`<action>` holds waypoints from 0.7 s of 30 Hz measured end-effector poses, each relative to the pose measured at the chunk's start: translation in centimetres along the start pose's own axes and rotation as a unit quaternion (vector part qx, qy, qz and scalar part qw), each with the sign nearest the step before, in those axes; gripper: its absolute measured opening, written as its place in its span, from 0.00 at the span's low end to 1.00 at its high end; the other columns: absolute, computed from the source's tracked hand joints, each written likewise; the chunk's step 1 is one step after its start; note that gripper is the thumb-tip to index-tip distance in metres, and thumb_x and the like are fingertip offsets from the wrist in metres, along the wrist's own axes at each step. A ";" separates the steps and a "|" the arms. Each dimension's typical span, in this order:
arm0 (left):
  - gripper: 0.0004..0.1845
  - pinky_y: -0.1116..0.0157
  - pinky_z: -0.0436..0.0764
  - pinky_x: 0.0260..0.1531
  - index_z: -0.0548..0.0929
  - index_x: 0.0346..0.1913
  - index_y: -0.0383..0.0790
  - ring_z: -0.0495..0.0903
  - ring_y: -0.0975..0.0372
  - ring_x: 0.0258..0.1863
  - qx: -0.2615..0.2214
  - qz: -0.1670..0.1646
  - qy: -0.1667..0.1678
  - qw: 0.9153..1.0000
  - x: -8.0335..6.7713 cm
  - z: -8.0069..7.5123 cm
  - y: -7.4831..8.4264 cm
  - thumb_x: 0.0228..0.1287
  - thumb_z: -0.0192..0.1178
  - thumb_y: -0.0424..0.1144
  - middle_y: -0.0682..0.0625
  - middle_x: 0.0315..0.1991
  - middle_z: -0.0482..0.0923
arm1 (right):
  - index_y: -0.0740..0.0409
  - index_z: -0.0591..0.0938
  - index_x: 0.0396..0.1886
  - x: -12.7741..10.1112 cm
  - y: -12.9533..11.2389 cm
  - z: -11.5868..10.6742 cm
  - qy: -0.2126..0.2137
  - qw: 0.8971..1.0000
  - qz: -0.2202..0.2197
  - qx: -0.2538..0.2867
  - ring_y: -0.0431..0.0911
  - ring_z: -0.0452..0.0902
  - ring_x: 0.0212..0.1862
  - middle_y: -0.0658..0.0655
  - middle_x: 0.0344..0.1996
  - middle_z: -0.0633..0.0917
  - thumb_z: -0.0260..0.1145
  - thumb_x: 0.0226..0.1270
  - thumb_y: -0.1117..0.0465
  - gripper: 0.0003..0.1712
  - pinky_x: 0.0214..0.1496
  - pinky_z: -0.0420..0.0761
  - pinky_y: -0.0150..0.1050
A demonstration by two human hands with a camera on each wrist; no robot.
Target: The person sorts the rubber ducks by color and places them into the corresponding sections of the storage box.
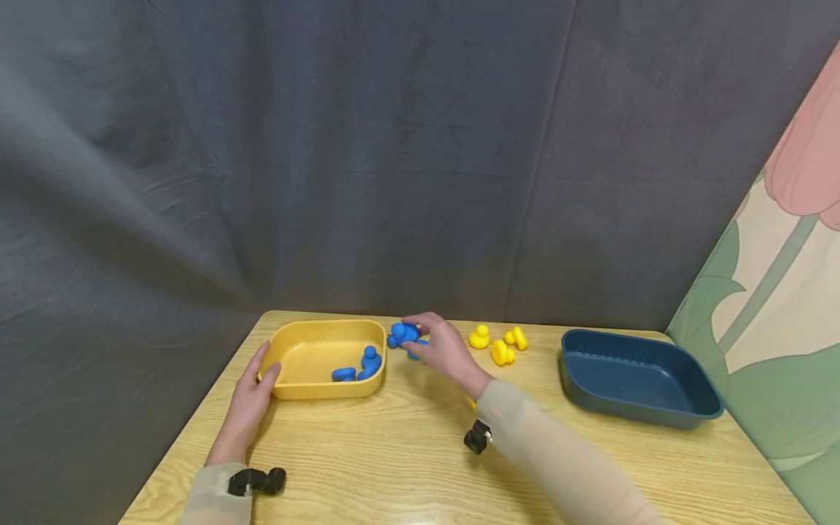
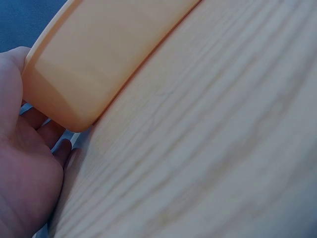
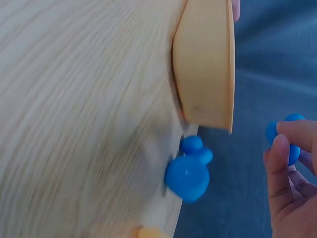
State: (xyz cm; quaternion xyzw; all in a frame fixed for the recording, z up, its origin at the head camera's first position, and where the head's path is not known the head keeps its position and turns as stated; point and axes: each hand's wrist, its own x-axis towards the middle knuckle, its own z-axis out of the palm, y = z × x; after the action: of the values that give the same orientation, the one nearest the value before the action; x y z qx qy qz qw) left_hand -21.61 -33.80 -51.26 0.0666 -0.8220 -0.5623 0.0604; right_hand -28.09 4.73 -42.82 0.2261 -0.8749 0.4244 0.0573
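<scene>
A blue duck (image 1: 403, 334) is pinched between the thumb and fingers of the right hand (image 1: 448, 351), just below the middle of the head frame, held off the desk (image 1: 367, 452) near the right end of the yellow tray (image 1: 315, 389); a fingertip grip is presumably suited to so small and rounded a body. At lower left, the tray is grasped at its left end by the left hand (image 1: 251, 392), thumb at the rim and fingers outside, apparently so that sliding is prevented. The blue ducks (image 1: 370, 360) inside are confined by its walls at the right end. Another blue duck (image 3: 187, 179) is seen on the desk beside the tray, within short reach. Right of centre, yellow ducks (image 1: 502, 353) are grouped loosely, while the blue tray (image 1: 630, 410) is placed well apart at lower right, likely leaving working room between.
</scene>
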 end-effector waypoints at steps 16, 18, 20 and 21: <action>0.40 0.43 0.42 0.87 0.44 0.93 0.56 0.36 0.47 0.90 0.006 -0.005 0.004 1.000 0.0 0.1 0.1 0.91 0.50 0.53 0.44 0.92 0.39 | 0.54 0.89 0.65 0.4 -2.3 4.7 -0.004 1.000 -0.013 -0.016 0.54 0.88 0.56 0.52 0.54 0.91 0.80 0.74 0.51 0.25 0.58 0.87 0.49; 0.40 0.43 0.41 0.87 0.44 0.93 0.56 0.36 0.47 0.90 0.005 -0.005 0.004 1.000 0.0 0.1 0.1 0.91 0.50 0.54 0.44 0.92 0.38 | 0.54 0.89 0.65 0.4 -2.5 5.1 -0.009 1.000 -0.012 -0.017 0.56 0.87 0.58 0.53 0.54 0.91 0.80 0.74 0.51 0.24 0.59 0.87 0.50; 0.40 0.43 0.41 0.87 0.44 0.93 0.55 0.36 0.47 0.90 0.004 -0.004 0.004 1.000 0.1 0.1 0.1 0.91 0.50 0.54 0.45 0.92 0.38 | 0.54 0.90 0.65 0.5 -2.6 5.5 -0.011 1.000 -0.014 -0.023 0.55 0.87 0.57 0.52 0.53 0.91 0.79 0.75 0.51 0.24 0.59 0.87 0.50; 0.40 0.43 0.41 0.86 0.44 0.93 0.55 0.36 0.47 0.90 0.004 -0.004 0.004 1.000 0.1 0.1 0.1 0.91 0.50 0.54 0.45 0.92 0.38 | 0.54 0.90 0.65 0.5 -2.6 5.7 -0.011 1.000 -0.015 -0.025 0.54 0.87 0.56 0.52 0.52 0.91 0.79 0.75 0.51 0.23 0.58 0.87 0.50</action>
State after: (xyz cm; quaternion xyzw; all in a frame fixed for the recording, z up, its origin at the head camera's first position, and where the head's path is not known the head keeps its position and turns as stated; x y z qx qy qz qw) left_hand -21.72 -33.68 -51.25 0.0725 -0.8238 -0.5589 0.0612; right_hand -26.86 -1.24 -44.38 0.2421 -0.8823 0.3992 0.0591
